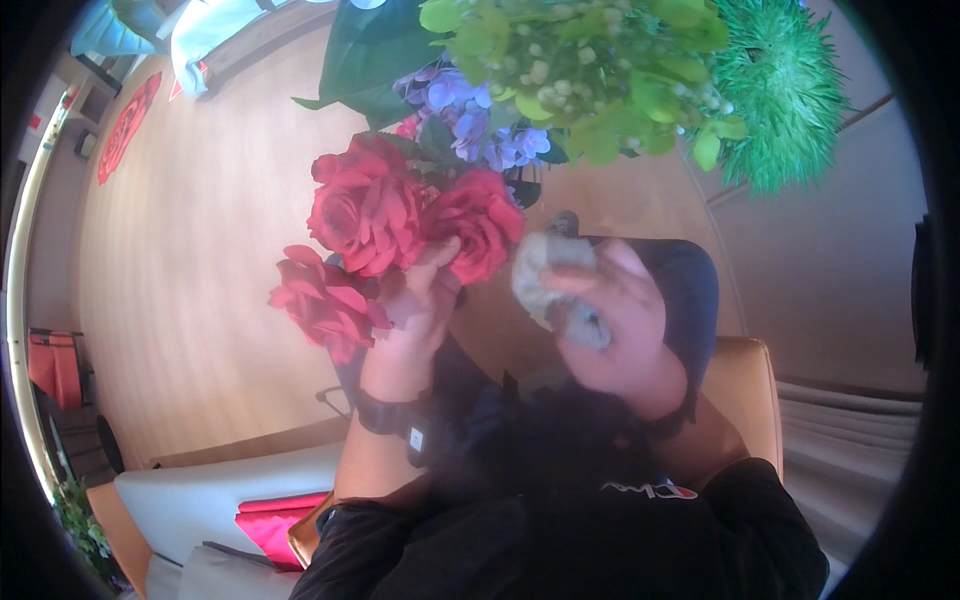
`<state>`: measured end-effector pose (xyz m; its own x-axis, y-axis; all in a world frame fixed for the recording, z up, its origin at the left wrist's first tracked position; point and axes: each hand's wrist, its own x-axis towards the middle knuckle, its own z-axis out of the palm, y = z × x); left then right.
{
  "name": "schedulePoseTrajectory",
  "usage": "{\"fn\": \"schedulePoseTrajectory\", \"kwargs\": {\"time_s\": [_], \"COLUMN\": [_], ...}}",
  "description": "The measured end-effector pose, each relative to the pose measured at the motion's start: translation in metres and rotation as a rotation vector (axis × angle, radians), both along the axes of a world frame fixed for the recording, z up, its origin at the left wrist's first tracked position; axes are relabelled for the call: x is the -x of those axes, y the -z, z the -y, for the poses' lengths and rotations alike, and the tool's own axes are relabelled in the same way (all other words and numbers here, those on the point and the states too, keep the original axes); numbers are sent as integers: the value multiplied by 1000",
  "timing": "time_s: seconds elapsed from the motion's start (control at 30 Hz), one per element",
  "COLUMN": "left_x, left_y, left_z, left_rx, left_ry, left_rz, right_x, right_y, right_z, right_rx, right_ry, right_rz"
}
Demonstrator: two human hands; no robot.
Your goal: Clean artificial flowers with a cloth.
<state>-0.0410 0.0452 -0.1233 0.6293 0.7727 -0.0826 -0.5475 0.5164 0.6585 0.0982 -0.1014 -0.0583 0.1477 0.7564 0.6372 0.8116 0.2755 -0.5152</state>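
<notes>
My left hand (420,307) is among several red artificial-looking roses (367,202), its thumb against the lower edge of the right-hand rose (474,225). Whether its fingers close on a bloom or stem is hidden. Another rose (326,300) hangs in front of the left wrist. My right hand (619,307), somewhat blurred, grips a crumpled grey cloth (555,277) just right of the roses, apart from them. Beyond the hands are purple hydrangea-like flowers (461,112), a large light-green flower cluster (585,67) and a spiky green plant (780,97).
A tan chair (742,382) stands at my right side. Behind on the left lie a grey sofa (225,487) and a red cushion or cloth (274,525). Wooden floor (195,300) spreads to the left; a pale curtain (847,435) hangs at the right.
</notes>
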Motion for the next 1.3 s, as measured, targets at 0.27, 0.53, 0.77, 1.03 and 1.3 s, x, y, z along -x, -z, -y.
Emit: {"fn": "schedulePoseTrajectory", "kwargs": {"time_s": [0.27,0.53,0.77,1.03,1.3], "left_x": [3,-1,-3,-2,-7], "left_y": [6,0,-16,-14,-3], "left_z": [2,3,0,5,3], "left_rx": [-261,-73,-105,-83,-32], "left_ry": [-57,-30,127,74,-56], "left_rz": [-343,-141,50,-113,-80], "right_x": [17,20,14,8,9], "right_y": [-12,6,8,19,21], "right_z": [-15,-10,-10,-5,-7], "right_rx": [307,241,259,271,275], "right_ry": [-176,-36,-166,-272,-264], "right_rz": [-158,-424,-564,-722,-770]}}
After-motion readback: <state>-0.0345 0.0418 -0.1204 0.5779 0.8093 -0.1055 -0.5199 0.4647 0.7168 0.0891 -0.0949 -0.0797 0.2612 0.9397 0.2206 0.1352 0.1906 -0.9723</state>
